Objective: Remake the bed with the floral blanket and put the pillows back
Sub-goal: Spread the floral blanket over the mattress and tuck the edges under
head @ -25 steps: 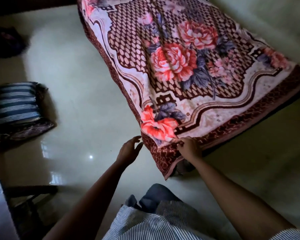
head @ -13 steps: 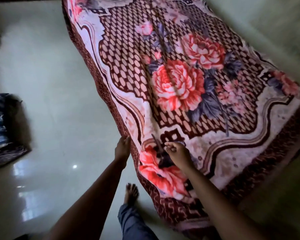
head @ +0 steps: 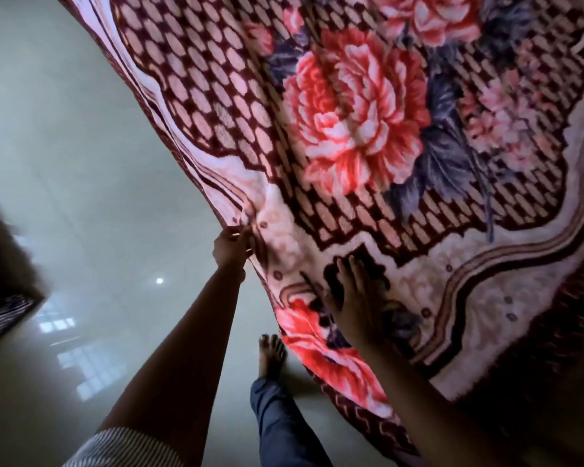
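Your left hand (head: 231,249) has its grip closed in a pinch on the left edge of the plush floral blanket (head: 351,112), which shows pink-red roses on a maroon lattice with a cream border. Your right hand (head: 354,298) lies flat on its near corner, fingers straight, holding nothing. The blanket spreads ahead and to your right, its corner draping toward the glossy pale floor (head: 81,146), where 1 bare foot (head: 271,353) stands just beside the hem.
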Demonstrator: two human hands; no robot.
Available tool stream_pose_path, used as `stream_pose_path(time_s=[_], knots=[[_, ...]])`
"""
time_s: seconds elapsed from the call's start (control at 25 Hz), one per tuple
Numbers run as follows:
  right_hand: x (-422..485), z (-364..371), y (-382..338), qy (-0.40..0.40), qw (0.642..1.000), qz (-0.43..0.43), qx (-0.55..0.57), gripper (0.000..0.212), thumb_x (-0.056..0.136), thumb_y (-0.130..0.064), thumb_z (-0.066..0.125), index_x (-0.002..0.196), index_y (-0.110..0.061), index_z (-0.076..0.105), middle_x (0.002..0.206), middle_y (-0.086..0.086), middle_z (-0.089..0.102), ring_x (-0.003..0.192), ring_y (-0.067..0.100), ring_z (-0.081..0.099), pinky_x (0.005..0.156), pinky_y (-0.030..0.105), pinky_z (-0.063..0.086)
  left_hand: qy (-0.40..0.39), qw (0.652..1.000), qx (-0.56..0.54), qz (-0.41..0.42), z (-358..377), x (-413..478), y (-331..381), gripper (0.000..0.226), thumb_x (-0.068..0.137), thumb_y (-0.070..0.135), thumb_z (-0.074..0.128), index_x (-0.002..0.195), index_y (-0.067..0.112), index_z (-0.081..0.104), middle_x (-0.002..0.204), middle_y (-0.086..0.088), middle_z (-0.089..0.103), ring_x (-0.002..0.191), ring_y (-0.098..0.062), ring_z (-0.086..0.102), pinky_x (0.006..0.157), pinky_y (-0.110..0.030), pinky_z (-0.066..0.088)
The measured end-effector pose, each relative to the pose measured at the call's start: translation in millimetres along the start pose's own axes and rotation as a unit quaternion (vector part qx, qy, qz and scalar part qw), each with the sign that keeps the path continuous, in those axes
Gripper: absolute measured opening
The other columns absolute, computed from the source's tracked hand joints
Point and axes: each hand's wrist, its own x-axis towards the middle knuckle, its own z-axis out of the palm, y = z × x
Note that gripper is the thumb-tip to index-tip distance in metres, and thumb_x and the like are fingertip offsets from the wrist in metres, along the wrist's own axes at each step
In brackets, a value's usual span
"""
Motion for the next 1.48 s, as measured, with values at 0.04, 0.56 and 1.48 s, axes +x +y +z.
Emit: stream_pose_path(time_s=[0.04, 0.56, 1.48], knots=[[0, -2, 1, -0.013, 1.000, -0.005, 0.005, 0.062, 0.093, -0.054, 0.030, 0.131, -0.012, 0.054, 0.138, 0.015, 0.049, 0.124, 0.034, 0.050, 0.097, 0.053, 0.042, 0.017, 1.000, -0.004, 0.009, -12, 1, -1, 0.010, 0.089, 0.012, 0.061, 0.097, 0.007, 0.057, 0.089, -0.012, 0.058, 0.070, -0.021, 0.059, 0.060, -0.027, 0.054], [-220, -22, -31, 0.043, 0.940, 0.224, 0.255, 0.031, 0.083, -0.015, 0.052, 0.107, -0.002, 0.066, 0.106, 0.017, 0.066, 0.100, 0.033, 0.062, 0.087, 0.034, 0.047, -0.242, 0.951, 0.191, 0.010, -97, -174, -93, 0.015, 0.097, 0.018, 0.045, 0.109, 0.017, 0.054, 0.089, -0.001, 0.058, 0.081, -0.014, 0.053, 0.062, -0.026, 0.033], [-311, 156, 92, 0.048, 0.566, 0.628, 0.532, 0.051, 0.080, -0.027, 0.073, 0.124, -0.018, 0.049, 0.130, 0.007, 0.050, 0.104, 0.016, 0.054, 0.075, 0.030, 0.049, -0.214, 0.956, 0.173, -0.099, -107, -202, -355, 0.028, 0.099, 0.017, 0.042, 0.120, 0.005, 0.055, 0.105, -0.010, 0.060, 0.097, -0.023, 0.054, 0.067, -0.025, 0.038]])
